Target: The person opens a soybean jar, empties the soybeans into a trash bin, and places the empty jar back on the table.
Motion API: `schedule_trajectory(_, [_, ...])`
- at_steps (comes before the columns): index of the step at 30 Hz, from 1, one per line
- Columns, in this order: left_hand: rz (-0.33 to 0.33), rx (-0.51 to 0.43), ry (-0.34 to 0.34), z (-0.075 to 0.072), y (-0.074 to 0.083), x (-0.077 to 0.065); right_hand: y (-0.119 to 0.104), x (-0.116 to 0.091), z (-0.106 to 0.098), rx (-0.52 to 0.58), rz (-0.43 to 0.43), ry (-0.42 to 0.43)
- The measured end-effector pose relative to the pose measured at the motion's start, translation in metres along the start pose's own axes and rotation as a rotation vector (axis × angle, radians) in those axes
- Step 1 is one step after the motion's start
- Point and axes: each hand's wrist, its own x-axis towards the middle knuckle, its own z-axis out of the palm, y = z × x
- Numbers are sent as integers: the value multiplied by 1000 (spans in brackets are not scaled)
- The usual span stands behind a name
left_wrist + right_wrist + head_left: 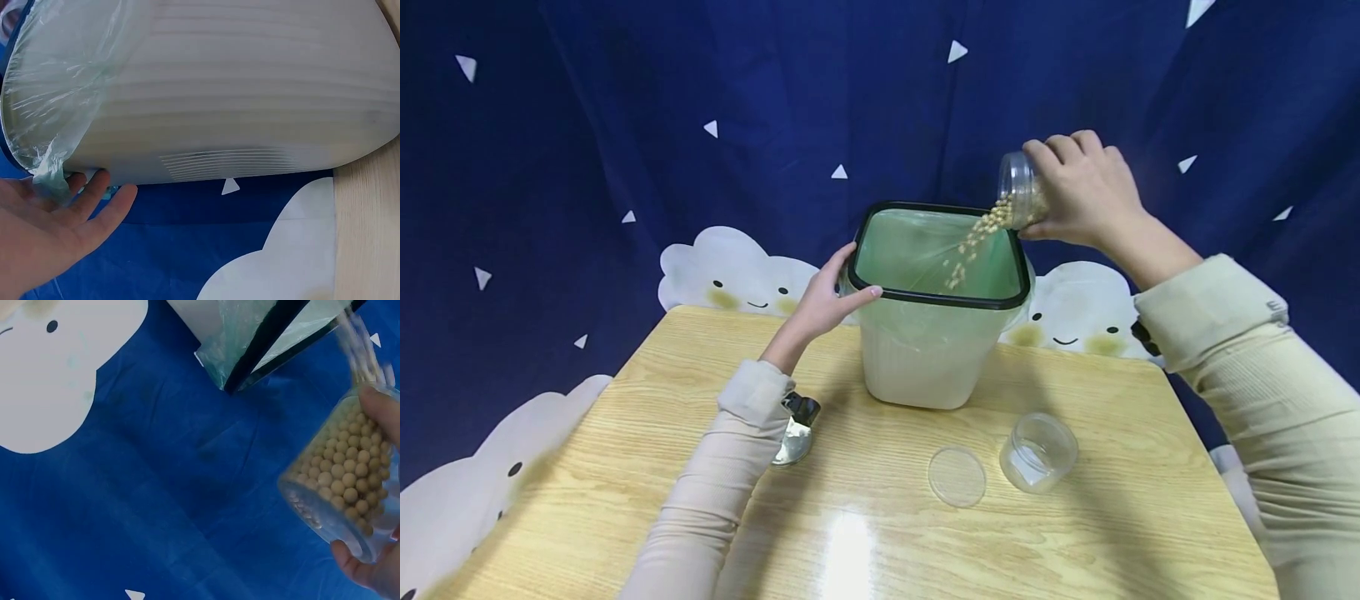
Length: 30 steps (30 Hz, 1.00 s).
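Note:
A white trash bin stands toward the back of the wooden table, lined with a thin green bag under a black rim. My left hand grips the rim at its left side, thumb over the top and fingers around the outside, beside bunched bag plastic in the left wrist view. Above the right side of the bin, my right hand holds a see-through jar tilted mouth-down to the left. Pale round beans, probably soybeans, stream from it into the bin. Many remain inside the jar.
Another see-through jar stands at the front right of the bin, with a thin round clear disc lying beside it. A shiny round object is partly hidden by my left wrist. Behind the table hangs a blue curtain.

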Motion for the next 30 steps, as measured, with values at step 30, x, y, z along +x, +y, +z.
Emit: schedule_trajectory(30, [5, -21, 0, 2, 2, -4, -22, 3, 5, -137, -166, -23])
